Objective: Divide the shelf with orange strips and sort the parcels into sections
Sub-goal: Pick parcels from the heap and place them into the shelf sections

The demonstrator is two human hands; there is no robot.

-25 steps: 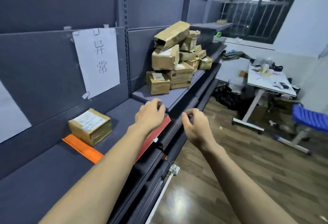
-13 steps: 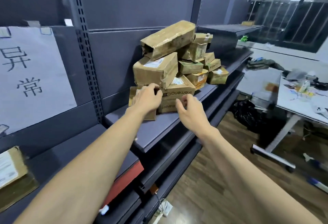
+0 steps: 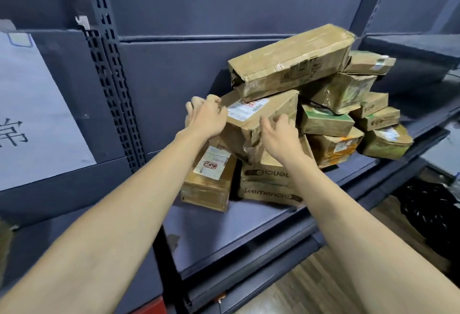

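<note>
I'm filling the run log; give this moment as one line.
stage: picking parcel | left hand: grips labelled box | right hand: grips same box | long box: on top

paper sign (image 3: 37, 114) cut off at left edge.

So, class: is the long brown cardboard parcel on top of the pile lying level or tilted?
Tilted. The long brown cardboard parcel rests across the pile with its right end higher than its torn left end.

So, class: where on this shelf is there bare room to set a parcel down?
Bare shelf lies in front of the pile, up to the front edge, and left of it toward the slotted post. The right end is crowded with parcels.
</note>
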